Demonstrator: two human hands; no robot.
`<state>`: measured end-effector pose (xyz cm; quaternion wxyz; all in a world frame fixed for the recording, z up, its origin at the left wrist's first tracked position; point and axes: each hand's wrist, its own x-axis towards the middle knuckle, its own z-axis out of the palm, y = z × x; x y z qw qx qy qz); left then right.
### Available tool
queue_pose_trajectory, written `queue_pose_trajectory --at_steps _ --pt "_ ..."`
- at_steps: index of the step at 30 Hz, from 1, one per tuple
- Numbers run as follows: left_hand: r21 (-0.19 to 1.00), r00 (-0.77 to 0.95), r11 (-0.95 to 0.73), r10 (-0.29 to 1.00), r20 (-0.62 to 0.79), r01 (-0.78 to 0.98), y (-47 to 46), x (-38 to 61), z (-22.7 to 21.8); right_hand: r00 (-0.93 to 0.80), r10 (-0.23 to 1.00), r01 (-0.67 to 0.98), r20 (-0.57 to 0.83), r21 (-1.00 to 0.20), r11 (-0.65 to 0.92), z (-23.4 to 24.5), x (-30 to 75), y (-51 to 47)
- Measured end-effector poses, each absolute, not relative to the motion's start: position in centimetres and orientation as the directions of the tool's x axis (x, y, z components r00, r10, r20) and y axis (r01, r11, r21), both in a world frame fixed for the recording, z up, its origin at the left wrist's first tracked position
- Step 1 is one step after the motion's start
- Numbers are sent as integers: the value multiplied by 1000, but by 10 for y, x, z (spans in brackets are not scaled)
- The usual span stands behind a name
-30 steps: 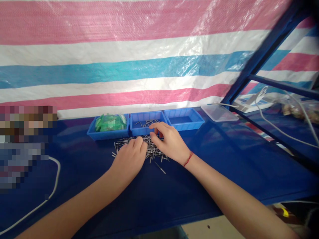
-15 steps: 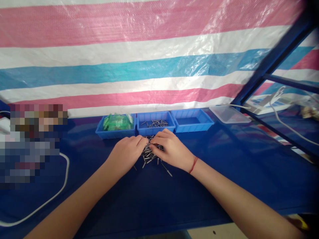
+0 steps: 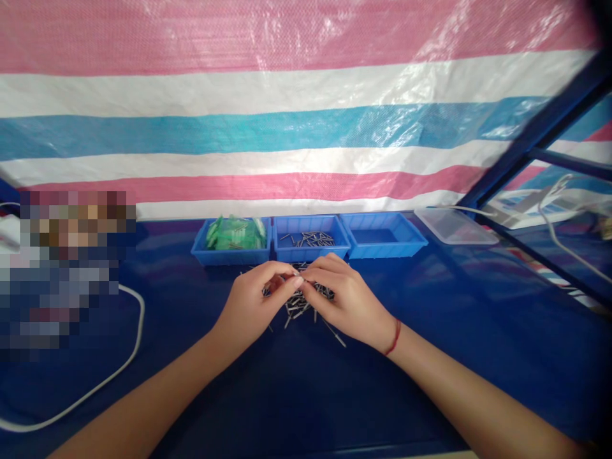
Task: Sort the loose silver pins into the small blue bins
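Observation:
A heap of small grey metal pins (image 3: pixel 299 305) lies on the blue table (image 3: pixel 335 389), just in front of three blue bins. My left hand (image 3: pixel 255 303) and my right hand (image 3: pixel 345 301) rest over the heap with fingertips meeting above it. Both hands have their fingers curled and pinched together over the pins; what each pinch holds is too small to make out. A red string circles my right wrist. The middle bin (image 3: pixel 310 239) holds more pins. The left bin (image 3: pixel 232 239) holds green pieces. The right bin (image 3: pixel 385 236) looks bare inside.
A clear plastic lid or tray (image 3: pixel 454 226) lies right of the bins. A white cable (image 3: pixel 109 376) curves over the table at left beside a blurred-out patch. A striped tarp (image 3: pixel 287 115) hangs behind. Blue frame bars (image 3: pixel 535 137) and more cables stand at right.
My hands drew the spread pins together into a tighter heap and closed in over it, fingertips now touching. The view shifted slightly left.

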<state>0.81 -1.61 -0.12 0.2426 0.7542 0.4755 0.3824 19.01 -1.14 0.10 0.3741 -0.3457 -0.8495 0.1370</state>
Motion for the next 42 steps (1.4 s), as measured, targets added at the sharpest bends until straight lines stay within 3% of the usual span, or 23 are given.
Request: queue_pose_trajectory --at_steps 12,17,22,27,32,42 --pt "686 315 -502 865 390 528 -8 3 0 -356 720 490 596 -536 687 -1 193 -9" --pt "577 439 -593 804 401 561 -3 -2 2 -413 649 522 639 -418 744 2 196 -10" --pt "511 496 -579 813 304 636 -3 -3 1 -450 610 567 653 -318 760 3 198 -5" --pt "425 466 -535 845 263 730 -2 -4 -4 -250 637 798 729 -217 562 -5 209 28" --pt "300 583 -628 779 234 718 -2 -6 -3 -249 673 912 696 -65 404 -13 219 42" --pt "218 544 -580 814 206 785 -3 -6 -12 -420 690 716 590 -252 651 -9 209 13"
